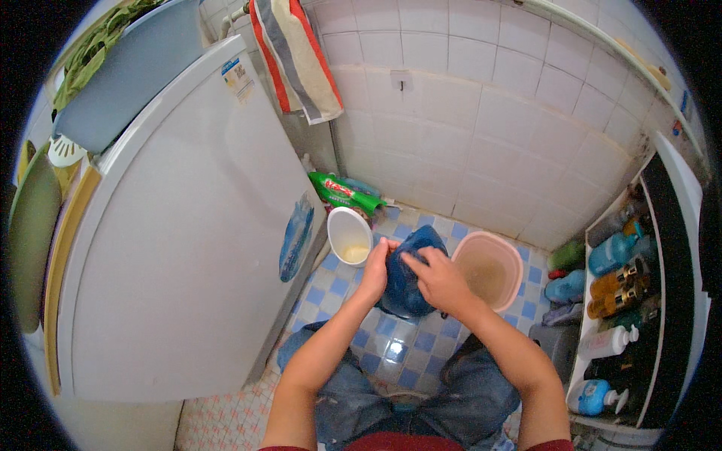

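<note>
Low over the tiled floor, a dark blue, rounded, glossy thing (410, 289) hangs between my hands; its exact kind is hard to make out. My left hand (378, 272) grips its left edge, the fingers curled partly out of sight behind it. Against its upper right side rests my right hand (438, 276), with the fingers stretched out and apart on the surface. Just right of that hand stands a pink basin (519, 264) of cloudy brownish water. To the left of my left hand is a white tub (336, 225) with something pale yellow at its bottom.
A white appliance (173, 225) fills the left side, with a blue-grey basin (143, 71) on top. Green packaging (342, 192) lies by the tiled wall (421, 128). On the right, a shelf (653, 331) holds several pump bottles (608, 343). A striped towel (297, 60) hangs above.
</note>
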The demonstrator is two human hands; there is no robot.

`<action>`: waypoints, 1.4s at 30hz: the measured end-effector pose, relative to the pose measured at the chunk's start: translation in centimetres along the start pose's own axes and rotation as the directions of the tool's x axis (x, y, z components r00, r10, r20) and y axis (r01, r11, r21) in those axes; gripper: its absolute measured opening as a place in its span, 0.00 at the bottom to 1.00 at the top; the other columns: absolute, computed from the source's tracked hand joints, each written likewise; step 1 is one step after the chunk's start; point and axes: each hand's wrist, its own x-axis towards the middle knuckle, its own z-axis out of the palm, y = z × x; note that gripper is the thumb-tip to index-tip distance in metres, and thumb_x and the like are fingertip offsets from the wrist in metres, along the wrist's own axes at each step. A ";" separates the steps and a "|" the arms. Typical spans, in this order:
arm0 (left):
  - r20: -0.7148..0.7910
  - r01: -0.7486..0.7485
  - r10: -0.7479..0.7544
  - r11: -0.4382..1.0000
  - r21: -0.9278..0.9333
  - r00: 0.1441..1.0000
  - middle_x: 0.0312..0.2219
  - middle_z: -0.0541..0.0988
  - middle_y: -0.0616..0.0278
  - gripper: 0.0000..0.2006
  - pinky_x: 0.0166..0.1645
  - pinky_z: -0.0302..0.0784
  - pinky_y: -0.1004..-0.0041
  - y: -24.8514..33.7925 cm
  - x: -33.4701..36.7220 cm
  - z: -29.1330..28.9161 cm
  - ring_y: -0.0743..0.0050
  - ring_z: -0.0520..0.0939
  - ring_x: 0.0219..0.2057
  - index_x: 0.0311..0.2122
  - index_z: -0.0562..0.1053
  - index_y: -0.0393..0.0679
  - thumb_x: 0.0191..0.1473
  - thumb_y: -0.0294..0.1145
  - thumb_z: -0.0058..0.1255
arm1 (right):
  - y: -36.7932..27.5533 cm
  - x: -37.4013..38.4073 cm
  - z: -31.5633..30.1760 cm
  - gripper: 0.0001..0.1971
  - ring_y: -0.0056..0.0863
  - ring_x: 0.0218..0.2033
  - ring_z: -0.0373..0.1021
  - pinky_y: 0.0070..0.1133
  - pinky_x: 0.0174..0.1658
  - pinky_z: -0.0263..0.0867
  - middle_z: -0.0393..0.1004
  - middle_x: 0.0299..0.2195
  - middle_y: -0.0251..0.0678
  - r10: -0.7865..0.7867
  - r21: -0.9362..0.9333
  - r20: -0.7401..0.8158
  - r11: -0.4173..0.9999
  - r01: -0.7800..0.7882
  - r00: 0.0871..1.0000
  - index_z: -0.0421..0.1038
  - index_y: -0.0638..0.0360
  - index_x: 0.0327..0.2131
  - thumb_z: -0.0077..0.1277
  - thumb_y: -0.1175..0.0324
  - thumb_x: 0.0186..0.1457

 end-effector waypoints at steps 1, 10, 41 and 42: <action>0.014 -0.002 0.003 1.000 -0.005 1.000 0.32 0.76 0.62 0.23 0.47 0.67 0.71 0.0 0.3 -0.4 0.72 0.75 0.37 0.37 0.72 0.39 0.65 0.49 0.30 | 0.1 -0.2 0.7 0.24 0.43 0.40 0.68 0.34 0.41 0.67 0.68 0.38 0.43 -0.061 -0.025 0.063 0.998 0.063 0.996 0.71 0.52 0.49 0.51 0.74 0.44; -0.009 -0.071 0.074 0.976 0.205 0.997 0.34 0.76 0.61 0.22 0.47 0.67 0.72 0.2 0.1 -0.9 0.74 0.74 0.37 0.39 0.72 0.39 0.65 0.48 0.33 | 0.3 0.4 0.1 0.22 0.36 0.39 0.69 0.29 0.37 0.68 0.69 0.39 0.37 -0.158 -0.105 0.042 0.981 0.162 0.987 0.74 0.49 0.45 0.52 0.72 0.41; 0.007 -0.217 0.303 0.665 0.715 0.953 0.21 0.73 0.59 0.10 0.31 0.68 0.73 3.9 -0.5 -1.3 0.74 0.71 0.24 0.33 0.72 0.36 0.56 0.34 0.50 | 3.2 0.5 1.3 0.26 0.45 0.47 0.64 0.34 0.52 0.63 0.69 0.47 0.43 -0.012 0.135 -0.083 0.991 0.023 0.996 0.73 0.48 0.48 0.46 0.81 0.44; 0.001 -0.199 0.279 0.683 0.703 0.960 0.21 0.72 0.61 0.09 0.30 0.67 0.73 3.9 -0.5 -1.7 0.76 0.71 0.23 0.33 0.72 0.37 0.56 0.34 0.50 | 3.6 0.2 1.7 0.26 0.45 0.47 0.65 0.34 0.51 0.63 0.69 0.46 0.43 -0.025 0.149 -0.077 0.988 0.037 0.997 0.73 0.48 0.48 0.46 0.81 0.44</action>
